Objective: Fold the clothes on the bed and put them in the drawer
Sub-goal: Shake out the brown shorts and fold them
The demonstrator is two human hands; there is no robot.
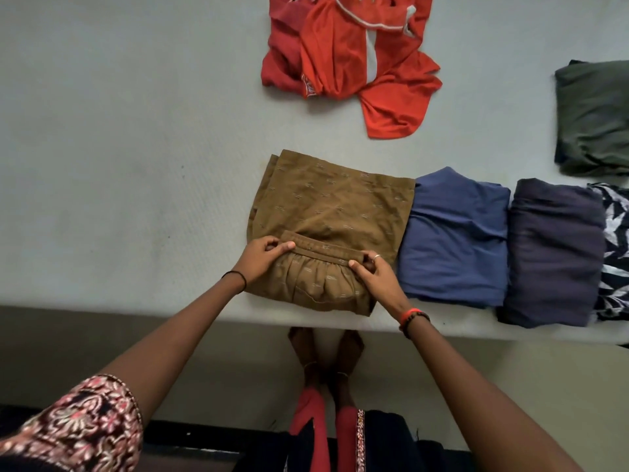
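Head view: my left hand and right hand each pinch the brown pants at the bed edge. I should fold evenly, then press flat.

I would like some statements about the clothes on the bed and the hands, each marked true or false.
1. Both the left hand and the right hand grip the brown garment at its waistband. True.
2. The red clothes are neatly folded. False: they lie crumpled.
3. The blue garment lies folded, directly right of the brown garment. True.
4. The green garment lies on the blue garment. False: it lies apart, farther back on the bed.
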